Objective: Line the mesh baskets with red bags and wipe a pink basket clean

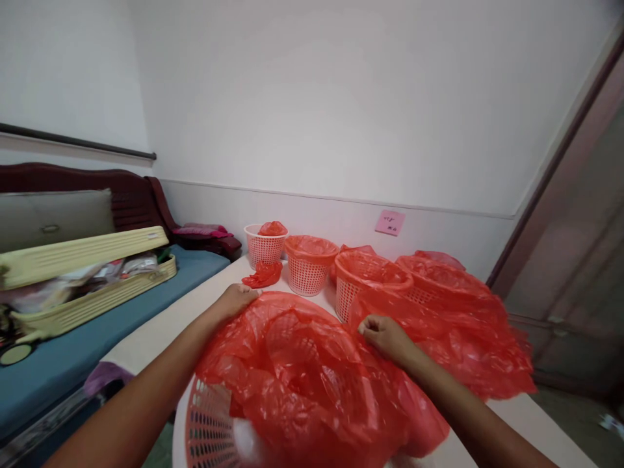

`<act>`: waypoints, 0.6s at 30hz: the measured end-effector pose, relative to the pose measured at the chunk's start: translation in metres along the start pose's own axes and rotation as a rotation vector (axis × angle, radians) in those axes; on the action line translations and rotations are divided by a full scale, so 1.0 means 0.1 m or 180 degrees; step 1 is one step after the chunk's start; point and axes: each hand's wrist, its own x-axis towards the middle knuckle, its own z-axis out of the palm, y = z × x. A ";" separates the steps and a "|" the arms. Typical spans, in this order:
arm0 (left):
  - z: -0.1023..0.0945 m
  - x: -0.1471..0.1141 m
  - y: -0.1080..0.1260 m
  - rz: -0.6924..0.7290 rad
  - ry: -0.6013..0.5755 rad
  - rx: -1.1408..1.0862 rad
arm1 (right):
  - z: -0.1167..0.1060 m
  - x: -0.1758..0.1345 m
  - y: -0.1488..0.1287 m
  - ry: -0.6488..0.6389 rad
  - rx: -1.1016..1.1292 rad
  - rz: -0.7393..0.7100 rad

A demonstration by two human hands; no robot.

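Note:
A red plastic bag [302, 364] is draped over the mouth of a large white basket [209, 422] right in front of me. Its far edge curves over the basket's rim, while loose folds sag inside and over the near side. At the rim's left, my left hand [237, 300] is closed on the bag's edge. My right hand [383, 335] pinches the bag at the right side of the rim. Part of the basket's slotted wall shows at the lower left; the bag hides most of the rest.
Bag-lined baskets [308, 276] [346, 299] stand behind on the white table [526, 422]. A small basket [263, 250] holds a crumpled bag, with another red bag [264, 274] before it. Loose red bags [468, 344] spread at the right. An open yellow case [97, 292] lies on the bed at left.

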 end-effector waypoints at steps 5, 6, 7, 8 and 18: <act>0.08 -0.10 0.20 0.0182 -0.0022 0.0162 | 0.11 0.00 -0.54 0.0457 -0.0595 -0.0837; 0.10 -0.13 0.24 0.0219 -0.0038 0.0179 | 0.18 -0.03 -0.66 0.0441 -0.0695 -0.1013; 0.12 -0.15 0.28 0.0260 -0.0055 0.0189 | 0.26 -0.06 -0.76 0.0377 -0.0833 -0.1233; 0.14 -0.18 0.32 0.0302 -0.0071 0.0194 | 0.35 -0.09 -0.84 0.0316 -0.1052 -0.1465; 0.23 -0.33 0.44 0.0498 -0.0356 -0.0087 | 0.66 0.08 -0.87 -0.0003 -0.2076 -0.2130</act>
